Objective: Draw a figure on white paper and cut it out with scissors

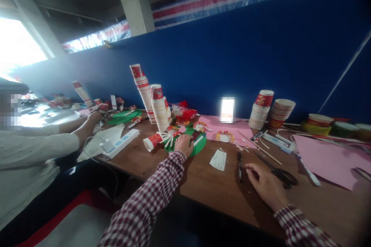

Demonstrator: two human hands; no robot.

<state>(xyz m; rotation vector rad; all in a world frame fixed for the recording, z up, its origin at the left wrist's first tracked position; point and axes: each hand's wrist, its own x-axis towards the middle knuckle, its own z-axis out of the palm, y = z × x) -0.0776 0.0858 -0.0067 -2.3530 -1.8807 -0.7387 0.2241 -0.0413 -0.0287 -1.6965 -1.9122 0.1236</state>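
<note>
My left hand [184, 144] reaches over a green paper disc [199, 147], palm down with its fingers bent apart; their tips are partly hidden. Beside it lies a red paper cup [152, 141] on its side, its wall cut into white strips. Red and yellow cup-paper flowers [199, 126] lie around the disc's far edge. My right hand [266, 185] rests on the table, fingers loosely stretched, with nothing visible in it. Just left of its fingertips is a black pen [240, 166]; black-handled scissors [285, 177] lie behind it. Between my hands is a white paper piece with a drawn outline [218, 160].
Stacks of paper cups [160, 110] stand along the blue partition [261, 46], with more cup stacks [261, 110] at right. A bright phone [227, 111] leans there. Pink paper [327, 156] covers the right side. A power strip [123, 143] lies left, near another person's arm [84, 133].
</note>
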